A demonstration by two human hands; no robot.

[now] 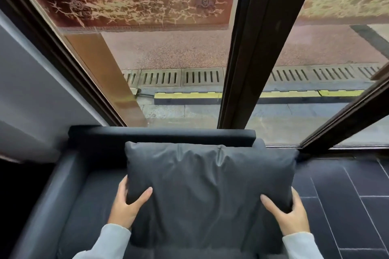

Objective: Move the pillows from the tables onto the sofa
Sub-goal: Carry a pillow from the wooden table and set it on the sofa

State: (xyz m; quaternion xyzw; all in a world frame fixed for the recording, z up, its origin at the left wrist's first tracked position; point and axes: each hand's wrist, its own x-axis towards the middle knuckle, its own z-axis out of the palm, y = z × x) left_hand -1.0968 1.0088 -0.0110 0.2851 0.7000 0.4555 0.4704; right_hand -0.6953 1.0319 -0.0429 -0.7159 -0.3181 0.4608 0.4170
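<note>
**One pillow, two hands**

One dark pillow (210,191) hung over the single sofa (69,195). The left hand (126,206) clamped its 8 o'clock corner, the right hand (288,214) its 4 o'clock corner, thumbs on the front face.

One pillow (210,191), one sofa (88,185), two hands (left (126,206), right (290,214)).

Soft, even daylight enters through the window (168,48) ahead; the pavement outside is the brightest area; the lower left corner falls to near black; the glass carries faint glare and smeared detail; motion blur softens the frame edges; wide-angle distortion splays the window frame (252,48) outward; shadows indoors are weak.
</note>
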